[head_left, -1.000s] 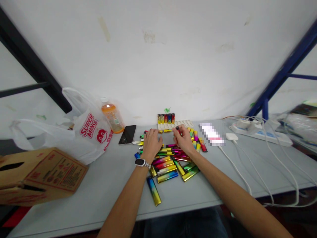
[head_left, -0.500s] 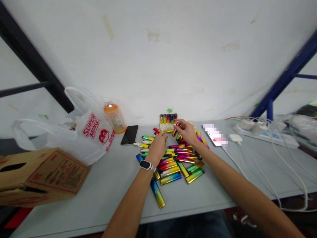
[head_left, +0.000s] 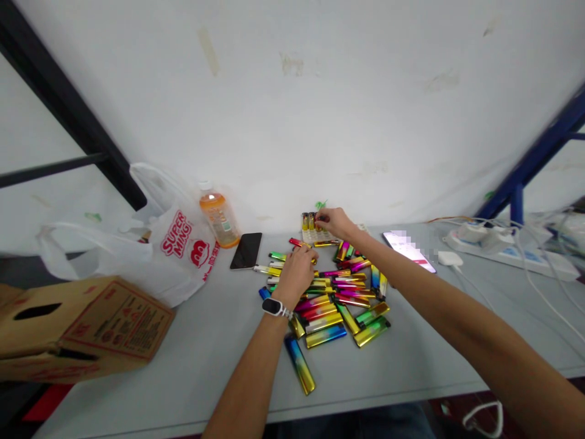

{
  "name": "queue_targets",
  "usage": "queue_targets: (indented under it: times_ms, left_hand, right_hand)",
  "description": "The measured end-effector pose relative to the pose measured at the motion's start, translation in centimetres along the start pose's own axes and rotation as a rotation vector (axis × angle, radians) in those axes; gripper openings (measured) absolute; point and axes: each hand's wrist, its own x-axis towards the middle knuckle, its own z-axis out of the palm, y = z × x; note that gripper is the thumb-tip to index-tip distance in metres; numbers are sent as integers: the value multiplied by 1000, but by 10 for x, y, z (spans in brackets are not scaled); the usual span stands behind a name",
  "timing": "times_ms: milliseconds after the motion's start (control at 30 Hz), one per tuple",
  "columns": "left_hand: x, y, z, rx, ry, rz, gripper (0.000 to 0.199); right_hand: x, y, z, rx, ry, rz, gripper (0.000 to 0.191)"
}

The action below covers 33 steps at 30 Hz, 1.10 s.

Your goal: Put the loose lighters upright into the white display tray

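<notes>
Many shiny metallic-coloured lighters [head_left: 325, 335] lie in a loose pile on the grey table. Behind them a pale tray with holes [head_left: 311, 236] holds a short row of upright lighters [head_left: 305, 221]. My right hand [head_left: 337, 223] is at this row, its fingers pinched around a lighter [head_left: 322, 218] that they mostly cover. Over the left part of the pile, my left hand [head_left: 298, 268] has its fingers curled down among the lighters; what they grip, if anything, is hidden. A smartwatch [head_left: 273, 306] is on my left wrist.
To the left stand a cardboard box [head_left: 114, 323], a white plastic bag [head_left: 183, 244] and a bottle of orange drink [head_left: 220, 216]. A dark phone [head_left: 247, 250] lies beside them. At right are a lit phone [head_left: 409, 251], a charger [head_left: 450, 258] and a power strip [head_left: 516, 250] with cables.
My right hand has moved back and slightly left with the lighter, from above the pile's rear to the row in the tray. My left hand has stayed over the pile. The view has shifted slightly.
</notes>
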Motion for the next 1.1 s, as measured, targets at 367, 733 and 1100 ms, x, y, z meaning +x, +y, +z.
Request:
queue_targets:
  times_ms: [367,733,1100]
  left_hand:
    - [2,-1,-6,-3,-52,-22,33]
    - [3,-3,-5,14,-58,-27,30]
    - [4,-3,-4,-6,-46,-30,29]
  right_hand:
    - [-2,-6,10,-204,135,-65,27]
    - [-1,-9,14,-296,194,71,36]
    - [6,-24,1,-443,-56,-48,36]
